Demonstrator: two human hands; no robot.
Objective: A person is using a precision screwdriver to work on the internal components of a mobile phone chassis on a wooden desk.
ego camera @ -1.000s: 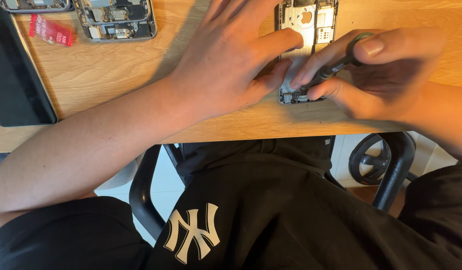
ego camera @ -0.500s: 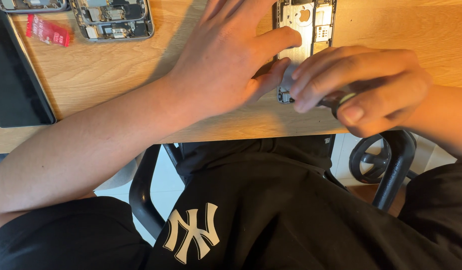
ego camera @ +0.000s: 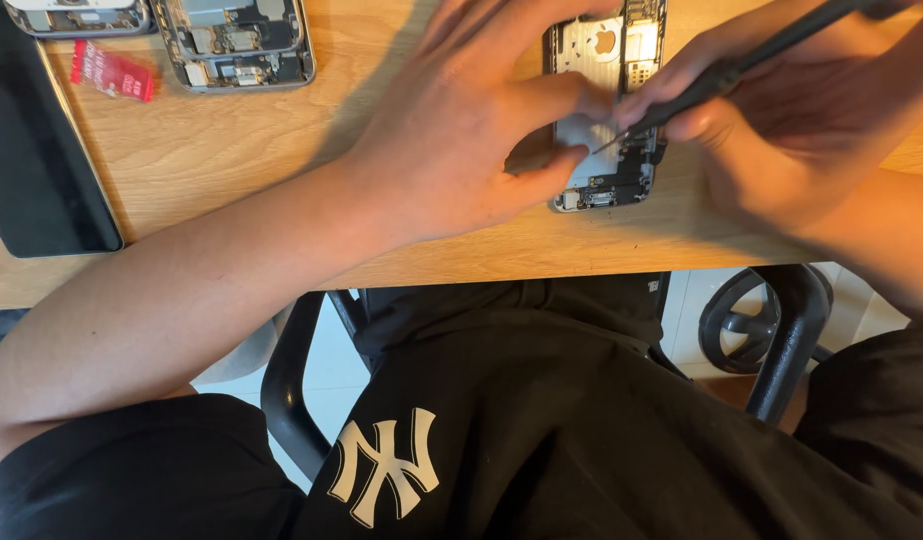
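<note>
I see my right hand point(ego camera: 781, 130) closed around a thin dark screwdriver point(ego camera: 741, 62), pinched between thumb and fingers, its fine tip angled down onto the opened phone point(ego camera: 606, 110) near that phone's lower half. My left hand point(ego camera: 461, 130) lies spread over the phone's left side, fingers loosely extended rather than curled, thumb and forefinger pressing on the casing by its lower left corner; it grips nothing else, only steadies the phone flat. The phone lies face-open with its metal plates and small parts showing, close to the near edge of the wooden table point(ego camera: 231, 170), its bottom end pointing toward me. Well to the left of the phone, at the far edge of the table, sits a second opened phone body point(ego camera: 236, 45), and left of that a third one point(ego camera: 76, 15), only partly in view. Just below those lies a small red packet point(ego camera: 111, 75). Farther left of the phone, a dark flat tablet point(ego camera: 36, 160) rests on the table. Below the phone, past the table edge, I see my black shirt point(ego camera: 541, 420) and a black chair frame point(ego camera: 781, 340).
</note>
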